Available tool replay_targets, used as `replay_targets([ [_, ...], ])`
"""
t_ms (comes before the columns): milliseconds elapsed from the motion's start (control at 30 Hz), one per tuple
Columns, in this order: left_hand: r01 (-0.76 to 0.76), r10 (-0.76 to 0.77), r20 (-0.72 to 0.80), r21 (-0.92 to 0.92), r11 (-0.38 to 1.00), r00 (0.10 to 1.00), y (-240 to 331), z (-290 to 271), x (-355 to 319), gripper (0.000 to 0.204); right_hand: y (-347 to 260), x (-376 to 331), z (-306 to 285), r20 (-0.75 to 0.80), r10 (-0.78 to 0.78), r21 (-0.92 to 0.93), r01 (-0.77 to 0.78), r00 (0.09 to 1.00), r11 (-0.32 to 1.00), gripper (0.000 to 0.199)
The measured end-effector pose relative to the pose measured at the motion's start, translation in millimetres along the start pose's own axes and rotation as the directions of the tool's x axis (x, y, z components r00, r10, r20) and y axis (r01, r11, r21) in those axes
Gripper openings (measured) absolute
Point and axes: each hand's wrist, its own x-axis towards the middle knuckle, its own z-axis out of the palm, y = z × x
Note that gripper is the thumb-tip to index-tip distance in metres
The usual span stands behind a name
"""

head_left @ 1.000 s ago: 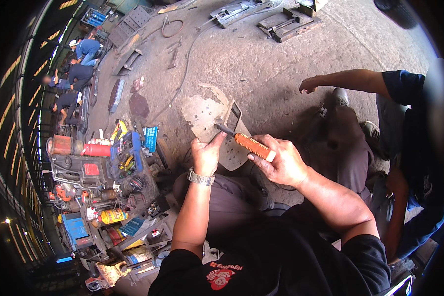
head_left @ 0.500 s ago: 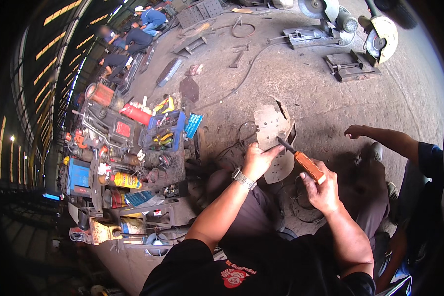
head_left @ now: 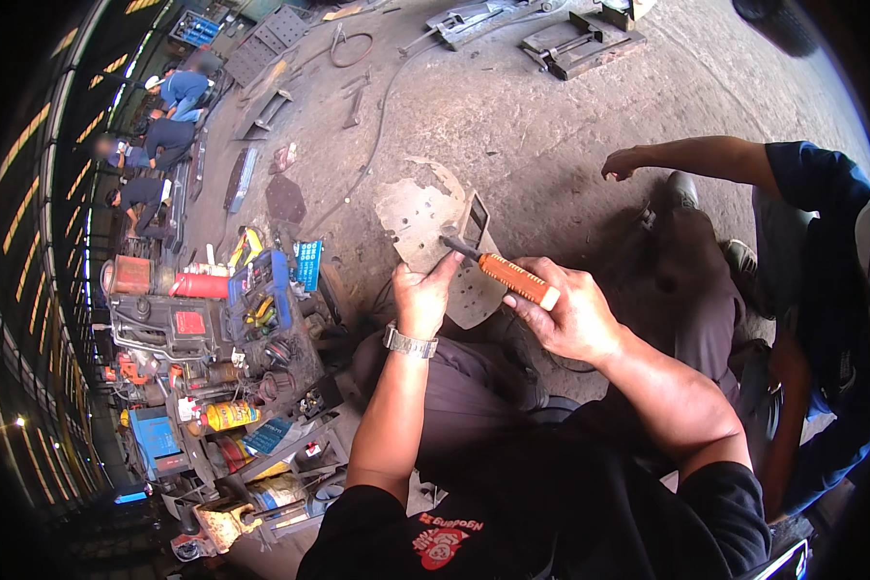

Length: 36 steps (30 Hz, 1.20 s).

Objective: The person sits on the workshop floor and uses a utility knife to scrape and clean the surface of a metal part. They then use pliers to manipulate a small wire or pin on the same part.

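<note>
Right hand [head_left: 572, 314] grips an orange-handled tool [head_left: 512, 276], while left hand [head_left: 423, 298] pinches its tip against the metal plate [head_left: 416, 217].

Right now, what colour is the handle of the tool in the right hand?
Orange, with a pale end cap; the handle shows best in the head view, held by the right hand.

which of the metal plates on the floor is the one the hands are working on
The pale perforated plate right under the left hand and the orange-handled tool; the darker plates lie far off near the top.
</note>
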Motion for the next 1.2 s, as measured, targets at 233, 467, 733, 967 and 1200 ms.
replay_targets([
  [233, -0.039, 0.035, -0.051, -0.079, 0.996, 0.998, 1, 5, 3, 0.026, -5, -1, 0, -0.033, 0.021, -0.012, -0.021, 0.999, 1.000, 0.036],
  [467, -0.042, 0.034, -0.101, -0.082, 0.996, 0.994, 0, 2, 4, 0.024, -6, -1, -2, -0.060, 0.041, 0.030, -0.039, 0.997, 0.999, 0.035],
  [733, -0.061, 0.058, -0.130, -0.020, 0.998, 0.990, 6, 8, 2, 0.022, -9, 1, 2, -0.050, 0.071, 0.013, -0.070, 0.996, 0.997, 0.035],
  [967, -0.066, 0.068, -0.133, 0.022, 0.998, 0.989, 4, 7, 3, 0.021, -9, 1, 4, -0.032, 0.075, -0.002, -0.075, 0.997, 0.997, 0.032],
  [1200, -0.065, 0.064, -0.126, -0.003, 0.998, 0.990, 5, 10, 3, 0.020, -8, 1, 5, -0.032, 0.069, -0.026, -0.070, 0.997, 0.997, 0.033],
])
